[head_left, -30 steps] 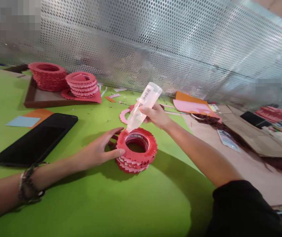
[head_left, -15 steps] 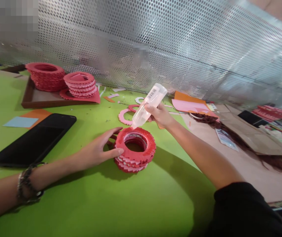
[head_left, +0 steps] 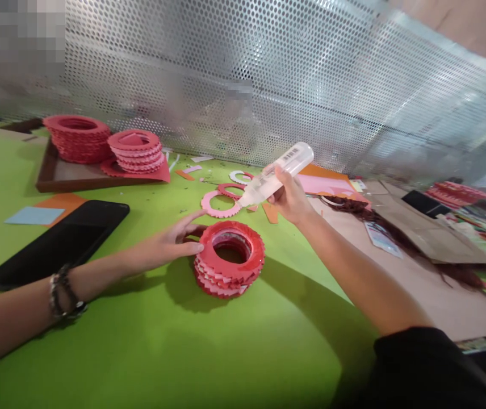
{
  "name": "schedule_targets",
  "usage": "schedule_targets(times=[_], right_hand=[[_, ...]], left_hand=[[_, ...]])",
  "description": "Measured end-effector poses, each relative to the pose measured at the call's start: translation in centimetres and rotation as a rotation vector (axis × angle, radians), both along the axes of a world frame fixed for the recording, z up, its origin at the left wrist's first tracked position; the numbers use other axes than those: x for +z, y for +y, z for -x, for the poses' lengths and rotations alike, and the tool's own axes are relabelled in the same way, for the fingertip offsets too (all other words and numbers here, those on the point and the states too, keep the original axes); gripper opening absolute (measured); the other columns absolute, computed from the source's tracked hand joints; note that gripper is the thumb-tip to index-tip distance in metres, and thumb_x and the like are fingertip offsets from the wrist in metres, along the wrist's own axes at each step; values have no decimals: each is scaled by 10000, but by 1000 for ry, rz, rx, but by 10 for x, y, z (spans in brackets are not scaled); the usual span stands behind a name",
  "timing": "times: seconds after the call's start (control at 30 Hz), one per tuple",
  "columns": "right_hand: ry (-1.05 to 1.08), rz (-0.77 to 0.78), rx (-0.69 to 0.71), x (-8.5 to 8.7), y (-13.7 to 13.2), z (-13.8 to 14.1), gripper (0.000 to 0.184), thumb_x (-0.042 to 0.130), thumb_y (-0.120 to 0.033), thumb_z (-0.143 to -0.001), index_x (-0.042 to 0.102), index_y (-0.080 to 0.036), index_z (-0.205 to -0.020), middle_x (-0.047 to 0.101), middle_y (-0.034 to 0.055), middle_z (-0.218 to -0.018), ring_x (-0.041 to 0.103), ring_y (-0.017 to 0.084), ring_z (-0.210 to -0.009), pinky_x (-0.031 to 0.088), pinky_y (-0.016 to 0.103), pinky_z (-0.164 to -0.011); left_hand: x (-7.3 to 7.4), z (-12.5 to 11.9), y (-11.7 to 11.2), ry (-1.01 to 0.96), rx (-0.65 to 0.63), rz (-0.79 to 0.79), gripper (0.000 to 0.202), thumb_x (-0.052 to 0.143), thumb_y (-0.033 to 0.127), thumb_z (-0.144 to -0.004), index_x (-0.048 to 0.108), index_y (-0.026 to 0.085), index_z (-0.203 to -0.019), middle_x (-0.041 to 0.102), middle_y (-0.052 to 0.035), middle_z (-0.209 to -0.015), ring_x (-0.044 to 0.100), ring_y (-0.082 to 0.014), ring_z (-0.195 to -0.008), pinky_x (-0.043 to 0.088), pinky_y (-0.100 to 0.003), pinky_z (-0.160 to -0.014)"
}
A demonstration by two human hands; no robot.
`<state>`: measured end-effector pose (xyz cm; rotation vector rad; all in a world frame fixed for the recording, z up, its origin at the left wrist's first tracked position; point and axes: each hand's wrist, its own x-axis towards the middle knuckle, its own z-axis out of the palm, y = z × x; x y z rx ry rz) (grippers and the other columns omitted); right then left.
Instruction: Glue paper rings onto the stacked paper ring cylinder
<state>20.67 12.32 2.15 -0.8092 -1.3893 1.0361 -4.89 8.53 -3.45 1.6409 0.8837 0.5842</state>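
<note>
A stack of red and pink paper rings with zigzag edges sits on the green table, its top ring wet and shiny on the right side. My left hand is at the stack's left side, fingers spread, thumb at the rim and the index finger stretched toward a loose pink paper ring. In my right hand is a clear glue bottle, tilted with its nozzle down to the left, over the edge of the pink ring. A red paper ring and a white one lie just behind.
A brown tray at the back left bears two stacks of paper rings. A black phone lies left of my arm, beside blue paper. Paper scraps, brown cardboard and a perforated metal screen stand around.
The glue bottle has lifted off the stack's top ring and moved up and right, leaning flatter. My left hand has loosened on the stack, its index finger reaching farther toward the pink ring.
</note>
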Motion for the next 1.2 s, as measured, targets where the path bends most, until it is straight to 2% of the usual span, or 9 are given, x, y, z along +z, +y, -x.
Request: schedule_targets(times=[0.13,0.27,0.4,0.47,0.6,0.7,0.77,0.97,1.2], right_hand=[[-42,8,9,4,-11,2,515,762,-668,-645,563,-210,-770,557,-71,-528,455,59,-385,379,203,-351],[-14,58,-17,1,-18,3,585,804,-699,-537,536,-208,-709,552,-62,-522,469,63,-400,361,204,-352],[-79,159,-91,-9,-22,-5,578,805,-693,-541,518,-207,-666,531,-56,-486,425,55,-360,236,193,-304],[-85,194,-127,-14,-22,-10,557,808,-671,-551,520,-208,-666,520,-61,-474,407,52,-354,228,190,-309],[-52,190,-148,-14,-22,-14,543,827,-634,-542,517,-209,-677,502,-73,-482,413,48,-375,257,185,-331],[-11,149,-123,-5,-21,-9,579,838,-649,-499,510,-207,-679,531,-65,-522,433,47,-405,309,185,-352],[-5,108,-65,2,-21,-4,577,832,-651,-510,525,-207,-713,555,-57,-550,453,54,-420,351,194,-365],[-82,-28,61,13,-24,6,541,770,-676,-613,523,-219,-761,544,-61,-540,465,67,-410,377,204,-357],[-50,-33,0,14,-26,3,546,768,-683,-583,516,-228,-747,558,-52,-549,464,74,-411,396,215,-354]], left_hand=[[2,-1,12,36,-77,-16,1053,675,602,-693,213,228,-1561,507,-137,-1499,475,-334,-1380,459,-421,-1096],[9,-1,21,63,-135,-43,993,685,585,-705,274,243,-1542,377,-114,-1584,344,-318,-1462,411,-408,-1139],[10,0,20,95,-65,-74,939,664,640,-707,351,261,-1508,431,-120,-1557,409,-328,-1427,440,-395,-1114],[6,1,9,124,14,-89,958,621,690,-731,308,258,-1527,466,-142,-1527,476,-339,-1378,471,-416,-1083],[-4,-5,-31,114,143,-131,1064,597,696,-780,81,227,-1582,451,-199,-1518,513,-368,-1336,456,-513,-1086],[-9,-17,-53,120,210,-153,1095,622,670,-781,45,188,-1577,405,-222,-1545,471,-374,-1371,358,-550,-1157],[-11,-23,-56,90,215,-137,1125,648,669,-761,47,169,-1570,404,-229,-1542,469,-373,-1374,354,-545,-1164],[-17,-20,-25,23,94,-130,1172,718,685,-694,81,232,-1567,455,-199,-1519,437,-366,-1403,361,-532,-1165],[1,-22,18,47,-277,-136,1097,746,613,-685,195,212,-1545,394,-188,-1564,382,-317,-1444,339,-476,-1175]])
